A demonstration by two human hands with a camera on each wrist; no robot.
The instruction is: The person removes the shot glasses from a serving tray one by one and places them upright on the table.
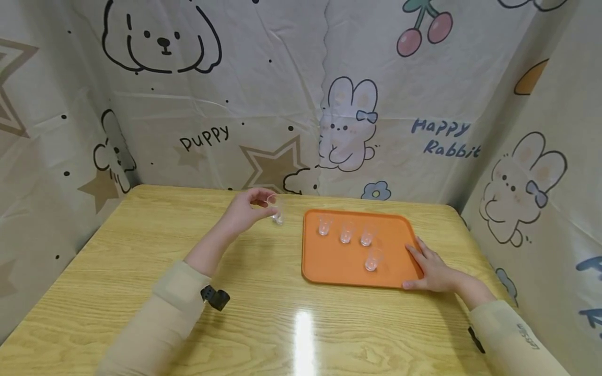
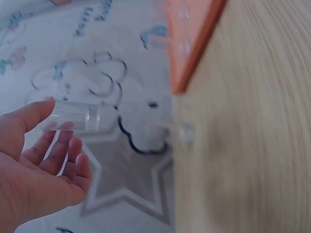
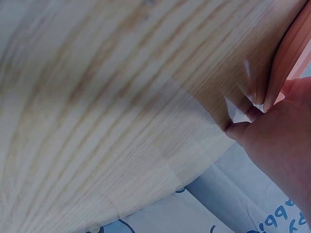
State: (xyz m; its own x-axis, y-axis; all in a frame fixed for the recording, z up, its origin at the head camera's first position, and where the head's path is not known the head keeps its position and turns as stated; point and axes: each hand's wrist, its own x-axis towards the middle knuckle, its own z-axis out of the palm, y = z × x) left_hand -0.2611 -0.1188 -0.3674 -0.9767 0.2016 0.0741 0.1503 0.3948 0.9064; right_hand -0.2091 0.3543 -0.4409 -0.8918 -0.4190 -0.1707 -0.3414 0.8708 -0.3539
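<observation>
Left of the orange tray, the left hand pinches a clear cup above the worktop; a second cup stands there too. On the tray are four similar cups, three towards its far side, one nearer. The right hand rests, fingers spread, on the tray's right edge.

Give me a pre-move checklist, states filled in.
1. Left hand holding the clear cup: ok, pinched between thumb and fingers.
2. Held cup base-down: ok, roughly.
3. Right hand on the orange tray: ok, touching its right edge.
4. Four tray cups upright: ok.
5. Bare space on tray: ok, near left corner.
6. Path clear of the loose cup: probably not ok, it stands off the tray, close to the held one.
</observation>
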